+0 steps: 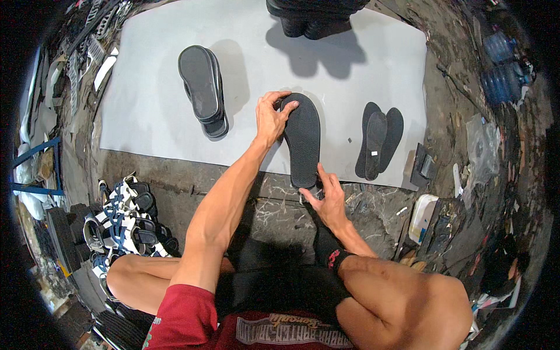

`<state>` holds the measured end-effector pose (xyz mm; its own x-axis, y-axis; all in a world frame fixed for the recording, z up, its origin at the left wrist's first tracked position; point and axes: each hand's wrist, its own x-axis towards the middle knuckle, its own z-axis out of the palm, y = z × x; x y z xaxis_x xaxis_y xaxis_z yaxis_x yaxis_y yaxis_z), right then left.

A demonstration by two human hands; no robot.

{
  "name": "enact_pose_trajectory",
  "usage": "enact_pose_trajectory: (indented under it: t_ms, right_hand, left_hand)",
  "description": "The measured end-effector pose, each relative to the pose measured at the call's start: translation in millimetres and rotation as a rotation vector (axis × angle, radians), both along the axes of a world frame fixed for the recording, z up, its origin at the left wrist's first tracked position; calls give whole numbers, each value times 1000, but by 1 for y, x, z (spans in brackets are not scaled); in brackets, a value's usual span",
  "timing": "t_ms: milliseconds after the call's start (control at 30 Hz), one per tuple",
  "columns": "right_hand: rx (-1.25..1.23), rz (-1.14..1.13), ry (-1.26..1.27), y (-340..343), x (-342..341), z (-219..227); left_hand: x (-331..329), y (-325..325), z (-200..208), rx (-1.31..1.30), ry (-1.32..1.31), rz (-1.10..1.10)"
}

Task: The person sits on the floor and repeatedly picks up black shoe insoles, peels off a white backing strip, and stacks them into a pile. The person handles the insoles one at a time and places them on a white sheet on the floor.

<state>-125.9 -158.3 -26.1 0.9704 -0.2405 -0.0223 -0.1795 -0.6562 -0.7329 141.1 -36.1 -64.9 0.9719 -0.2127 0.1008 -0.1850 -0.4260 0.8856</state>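
Observation:
A black textured shoe sole (304, 140) lies lengthwise in front of me, its wide toe end on the grey-white sheet and its narrow end over the sheet's near edge. Around the toe end's left side my left hand (272, 119) is closed, thumb on top. My right hand (328, 198) pinches the narrow end, with the thumb at its tip and the fingers along its right edge. To the left is a stack of black soles (199, 81). On the right, thin dark insoles (376, 137) overlap, the top one bearing a small white tag.
The grey-white sheet (157, 128) covers the ground ahead. A large black pile (315, 14) stands at its far edge. White-and-blue strapped sandals (131, 216) are heaped by my left knee. Black scraps (421, 166), a white container (423, 219) and clear plastic bottles (501, 70) lie right.

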Motion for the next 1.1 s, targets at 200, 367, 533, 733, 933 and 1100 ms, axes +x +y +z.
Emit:
enact_pose_trajectory:
  t_ms: [200,367,533,733,933,1100]
  right_hand:
    - [-11,30,-82,-8,6,-15]
    - [-64,68,-85,-14,3,-22]
    - [-91,92,-100,-14,6,-22]
    - [-68,67,-158,-12,10,-19]
    - [-85,16,-122,-21,5,-17]
    - [67,11,-40,-29,21,6]
  left_hand:
    - [5,-3,1,0,-57,4]
    - [4,-5,4,15,-47,1]
    - [5,-2,3,39,-76,-26]
    - [6,-6,8,218,-290,-217]
    - [-27,-13,62,519,-197,-766]
    - [-63,9,53,758,-327,-786]
